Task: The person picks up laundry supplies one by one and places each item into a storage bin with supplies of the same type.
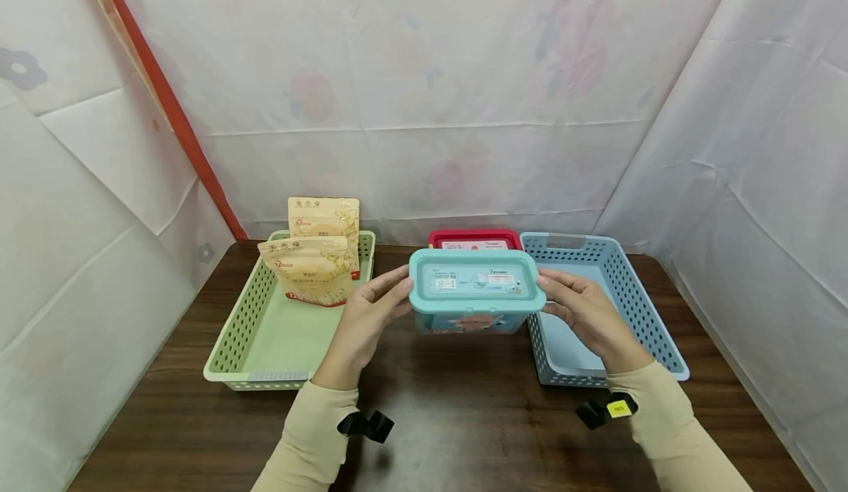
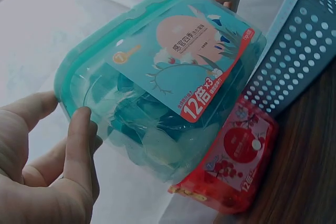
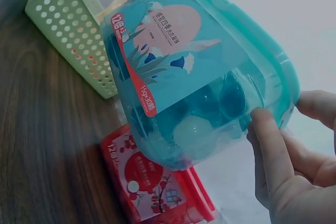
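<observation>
A clear teal-lidded box of laundry pods (image 1: 474, 280) is held up above the table, lid upward in the head view. At its left end, the left hand (image 1: 364, 324) pinches it just under the lid between thumb and fingers. The right hand (image 1: 591, 320) grips the opposite end the same way. Teal pods (image 3: 233, 98) show through the clear wall below the flowered label (image 2: 184, 51). Behind the held box stands a red box of laundry pods (image 2: 239, 150), mostly hidden in the head view.
On the left, a green basket (image 1: 228, 352) holds two upright cream pouches (image 1: 314, 271), (image 1: 331, 216) toward its back. A light blue basket (image 1: 639, 315) stands at the right with its bottom bare. White cloth (image 1: 424, 109) hangs behind the dark wooden table (image 1: 457, 418).
</observation>
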`<move>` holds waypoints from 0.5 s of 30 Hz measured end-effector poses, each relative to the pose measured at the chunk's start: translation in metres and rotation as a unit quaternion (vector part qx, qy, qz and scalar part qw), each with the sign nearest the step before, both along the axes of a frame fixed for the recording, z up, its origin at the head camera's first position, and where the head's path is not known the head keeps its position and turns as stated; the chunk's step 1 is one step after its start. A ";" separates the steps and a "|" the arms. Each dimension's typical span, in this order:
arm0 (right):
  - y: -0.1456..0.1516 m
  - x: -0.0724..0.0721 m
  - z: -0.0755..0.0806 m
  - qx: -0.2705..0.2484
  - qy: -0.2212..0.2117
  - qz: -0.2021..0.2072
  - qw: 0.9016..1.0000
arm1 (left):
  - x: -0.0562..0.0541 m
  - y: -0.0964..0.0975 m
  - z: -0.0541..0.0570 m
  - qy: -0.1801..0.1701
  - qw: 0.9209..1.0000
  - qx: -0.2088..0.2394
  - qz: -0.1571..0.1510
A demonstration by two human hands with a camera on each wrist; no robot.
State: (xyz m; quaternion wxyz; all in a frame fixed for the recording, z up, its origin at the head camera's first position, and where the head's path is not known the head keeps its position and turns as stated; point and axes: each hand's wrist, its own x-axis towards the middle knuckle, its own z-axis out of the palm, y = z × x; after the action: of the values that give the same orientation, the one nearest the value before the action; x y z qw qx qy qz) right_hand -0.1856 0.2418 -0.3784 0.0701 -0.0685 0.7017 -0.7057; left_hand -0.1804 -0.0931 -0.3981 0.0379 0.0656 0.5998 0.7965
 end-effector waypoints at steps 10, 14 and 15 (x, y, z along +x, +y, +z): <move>0.007 0.004 0.008 -0.005 0.000 -0.011 1.000 | 0.000 0.008 0.004 0.023 1.000 0.013 -0.014; 0.013 0.005 0.011 0.001 0.005 -0.019 1.000 | -0.001 0.015 0.006 0.035 0.999 0.021 -0.027; 0.015 0.006 0.011 0.002 0.008 -0.020 1.000 | -0.002 0.017 0.007 0.037 0.999 0.021 -0.029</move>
State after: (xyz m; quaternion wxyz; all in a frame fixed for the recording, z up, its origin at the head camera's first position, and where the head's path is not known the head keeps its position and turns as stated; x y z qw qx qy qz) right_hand -0.1800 0.2565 -0.3671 0.0499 -0.0599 0.7050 -0.7049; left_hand -0.1824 -0.0757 -0.3913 0.0371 0.1128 0.5815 0.8048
